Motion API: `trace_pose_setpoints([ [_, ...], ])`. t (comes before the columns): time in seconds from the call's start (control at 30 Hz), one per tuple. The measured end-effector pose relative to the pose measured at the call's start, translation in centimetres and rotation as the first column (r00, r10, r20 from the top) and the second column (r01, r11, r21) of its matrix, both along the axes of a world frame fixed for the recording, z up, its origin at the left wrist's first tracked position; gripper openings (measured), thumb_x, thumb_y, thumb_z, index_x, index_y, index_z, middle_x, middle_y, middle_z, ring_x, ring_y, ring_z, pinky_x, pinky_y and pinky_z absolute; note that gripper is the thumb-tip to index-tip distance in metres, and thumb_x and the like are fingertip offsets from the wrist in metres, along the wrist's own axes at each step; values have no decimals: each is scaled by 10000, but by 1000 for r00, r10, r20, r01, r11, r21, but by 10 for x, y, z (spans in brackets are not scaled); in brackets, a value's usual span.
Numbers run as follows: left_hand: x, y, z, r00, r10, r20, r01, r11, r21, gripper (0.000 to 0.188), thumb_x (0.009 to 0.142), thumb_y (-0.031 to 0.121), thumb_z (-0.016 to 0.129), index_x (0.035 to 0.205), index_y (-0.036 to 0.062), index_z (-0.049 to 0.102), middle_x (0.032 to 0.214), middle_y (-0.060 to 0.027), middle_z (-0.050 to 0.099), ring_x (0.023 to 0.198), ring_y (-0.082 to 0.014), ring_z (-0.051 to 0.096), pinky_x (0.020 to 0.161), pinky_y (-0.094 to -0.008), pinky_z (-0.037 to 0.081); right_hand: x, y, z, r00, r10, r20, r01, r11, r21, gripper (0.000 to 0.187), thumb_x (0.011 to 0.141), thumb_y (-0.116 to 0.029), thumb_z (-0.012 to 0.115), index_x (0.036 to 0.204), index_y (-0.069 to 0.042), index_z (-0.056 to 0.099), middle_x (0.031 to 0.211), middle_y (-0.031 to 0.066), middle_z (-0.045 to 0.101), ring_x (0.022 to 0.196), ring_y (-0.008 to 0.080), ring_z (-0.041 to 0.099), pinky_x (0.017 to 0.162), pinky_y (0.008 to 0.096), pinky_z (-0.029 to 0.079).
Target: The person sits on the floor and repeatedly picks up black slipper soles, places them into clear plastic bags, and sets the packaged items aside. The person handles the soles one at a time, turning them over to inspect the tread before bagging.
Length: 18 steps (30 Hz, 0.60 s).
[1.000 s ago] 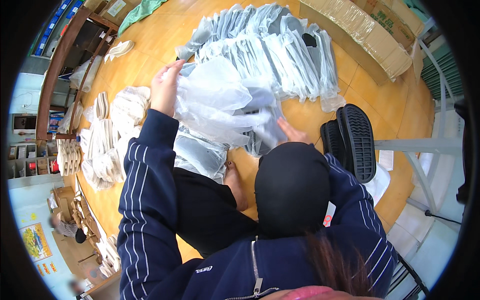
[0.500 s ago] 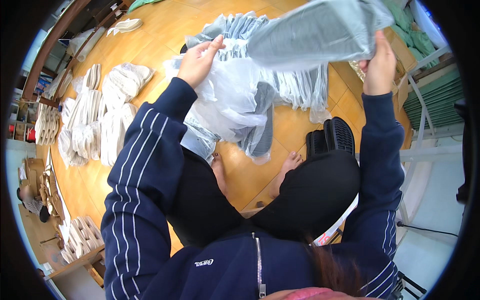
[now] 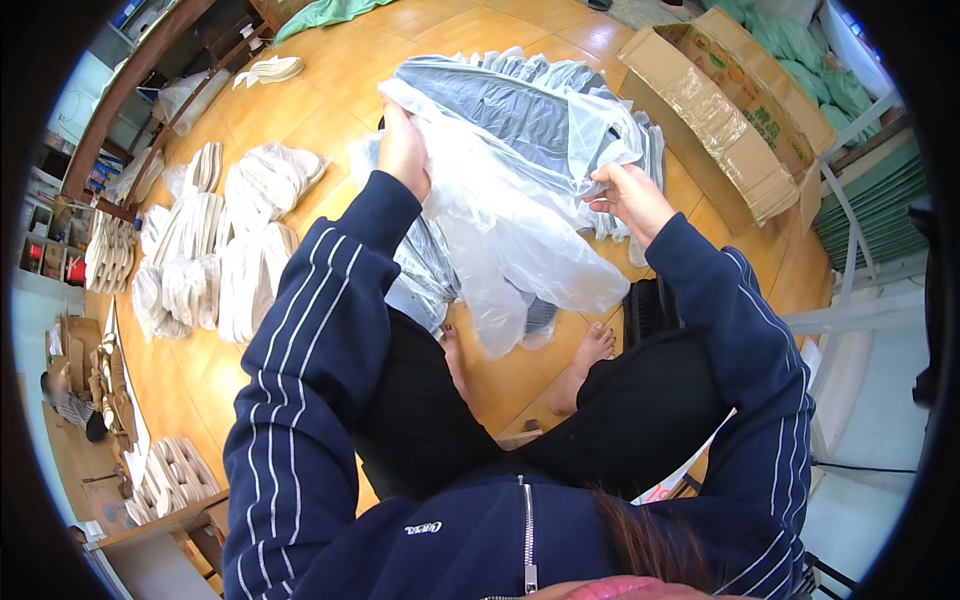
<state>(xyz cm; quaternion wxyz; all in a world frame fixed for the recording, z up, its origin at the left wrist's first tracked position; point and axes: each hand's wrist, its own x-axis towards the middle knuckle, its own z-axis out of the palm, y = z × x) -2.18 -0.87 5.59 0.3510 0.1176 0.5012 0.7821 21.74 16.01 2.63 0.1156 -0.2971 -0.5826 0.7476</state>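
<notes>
Between my hands lies a dark grey shoe sole in a clear plastic bag (image 3: 490,108), over the pile on the floor. The fingers of my right hand (image 3: 632,203) are closed on the loose plastic at its right end. My left hand (image 3: 404,155) is closed at the left end, on the edge of the whitish plastic bags (image 3: 500,225) that hang down toward my feet; its fingertips are partly hidden. Behind, a row of bagged grey soles (image 3: 560,72) stands packed together. More bagged soles (image 3: 428,265) lie below my left wrist.
Bundles of cream soles (image 3: 185,250), some in plastic, lie on the tiled floor to the left. An opened cardboard box (image 3: 700,130) stands at the far right. Black soles (image 3: 652,310) sit beside my right knee. A metal frame (image 3: 850,315) runs along the right.
The bagged sole has come down and left from the upper right to between my hands. My right hand moved left and lower with it. The whitish bags now spread further right.
</notes>
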Motion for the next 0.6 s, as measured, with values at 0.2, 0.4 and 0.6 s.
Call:
trace_pose_setpoints([
  [0.2, 3, 2, 16, 974, 28, -226, -37, 999, -35, 629, 970, 533, 457, 1263, -20, 523, 1113, -104, 611, 960, -197, 616, 833, -302, 503, 0, -3, -3, 999, 24, 38, -26, 999, 43, 215, 890, -244, 588, 998, -58, 591, 1006, 48, 617, 916, 157, 603, 835, 311, 484],
  [0.4, 0, 8, 6, 940, 206, -270, -219, 976, -18, 469, 963, 377, 509, 1194, -24, 581, 1107, -90, 617, 981, -180, 600, 850, -288, 473, -8, 26, -4, 775, -409, -483, 611, 681, 404, 211, 880, -144, 621, 1045, -14, 614, 1033, 39, 629, 921, 115, 579, 857, 283, 460],
  [0.6, -7, 5, 5, 999, 37, -2, -37, 999, 15, 465, 936, 438, 523, 1154, 31, 575, 1008, -98, 639, 908, -222, 639, 802, -350, 521, -9, 20, -8, 956, -234, -179, 294, 804, 517, 273, 925, -223, 638, 1083, -3, 607, 985, 33, 637, 907, 90, 564, 838, 231, 436],
])
